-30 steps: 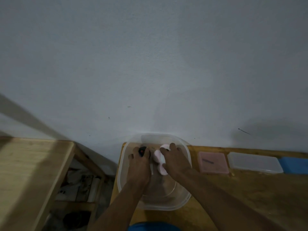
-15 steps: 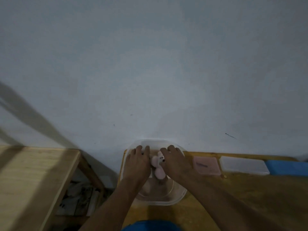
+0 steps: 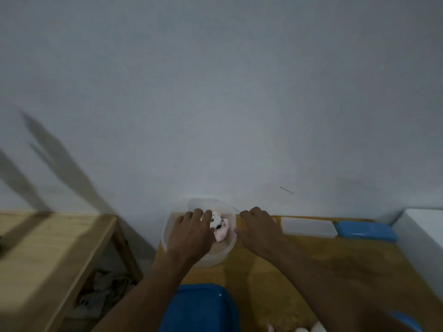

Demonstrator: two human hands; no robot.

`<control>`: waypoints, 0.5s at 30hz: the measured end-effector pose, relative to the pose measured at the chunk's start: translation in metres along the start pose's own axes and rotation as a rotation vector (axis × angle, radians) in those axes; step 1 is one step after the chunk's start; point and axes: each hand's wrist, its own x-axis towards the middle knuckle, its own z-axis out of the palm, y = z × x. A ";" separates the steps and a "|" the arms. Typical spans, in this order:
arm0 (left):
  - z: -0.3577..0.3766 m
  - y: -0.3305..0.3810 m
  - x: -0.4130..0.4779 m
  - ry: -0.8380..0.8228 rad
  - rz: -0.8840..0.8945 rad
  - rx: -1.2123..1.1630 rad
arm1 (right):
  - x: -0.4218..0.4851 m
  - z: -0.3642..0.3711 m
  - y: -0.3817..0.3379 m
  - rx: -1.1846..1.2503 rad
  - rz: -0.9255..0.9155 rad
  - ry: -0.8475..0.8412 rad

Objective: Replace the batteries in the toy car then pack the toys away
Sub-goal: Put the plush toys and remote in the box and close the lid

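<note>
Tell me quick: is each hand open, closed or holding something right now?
Left hand: open, fingers stretched over the clear tub toward the pink and white toy.
Right hand: open, palm down beside the tub, holding nothing visible.

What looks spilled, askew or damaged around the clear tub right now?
Nothing stands out. The clear tub sits upright on the table, toys inside; the white case and blue case lie flat by the wall.

Your wooden bench [image 3: 335, 259] is carrying a clear tub [image 3: 208, 203] at its far left corner. Along its far edge, a clear flat box [image 3: 308, 226] is lying just beside a blue flat box [image 3: 365, 231]. A blue container [image 3: 201, 307] is sitting at the near edge.
</note>
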 end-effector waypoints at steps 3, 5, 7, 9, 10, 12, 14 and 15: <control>-0.009 0.043 -0.022 0.035 -0.025 -0.039 | -0.038 -0.009 0.024 0.021 -0.005 -0.004; -0.009 0.077 -0.039 0.025 -0.045 -0.059 | -0.066 -0.013 0.040 0.020 -0.002 -0.006; -0.007 0.111 -0.057 -0.017 -0.056 -0.063 | -0.096 -0.015 0.059 0.010 0.005 -0.007; -0.005 0.146 -0.077 -0.066 -0.075 -0.101 | -0.123 -0.018 0.076 0.002 0.012 -0.028; -0.003 0.161 -0.086 -0.091 -0.075 -0.122 | -0.137 -0.019 0.084 -0.003 0.022 -0.052; 0.002 0.183 -0.103 -0.140 -0.079 -0.159 | -0.161 -0.016 0.096 -0.030 0.027 -0.092; 0.006 0.204 -0.118 -0.169 -0.091 -0.192 | -0.185 -0.012 0.109 -0.035 0.021 -0.131; 0.008 0.214 -0.125 -0.180 -0.099 -0.203 | -0.195 -0.010 0.115 -0.023 0.026 -0.159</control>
